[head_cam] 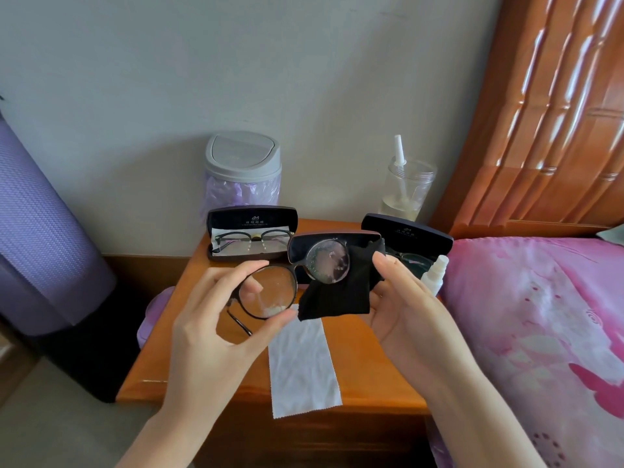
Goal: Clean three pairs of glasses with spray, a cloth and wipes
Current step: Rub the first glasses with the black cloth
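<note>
My left hand [216, 319] pinches the left rim of round dark-framed glasses [297, 282] held above the table. Their right lens is wet with droplets. My right hand [405, 309] holds a black cloth [337, 295] just behind that lens. A white spray bottle [434, 275] stands by my right hand. A white wipe [302, 363] lies flat on the wooden bedside table [371, 376]. An open black case [251, 233] at the back left holds a second pair. Another open case [408, 238] at the back right holds a third pair, partly hidden.
A grey lidded bin [243, 167] with a purple liner stands against the wall. A clear plastic jar [407, 190] sits at the back right. A pink bed [540, 332] borders the table's right side, a purple rolled mat [37, 231] stands at left.
</note>
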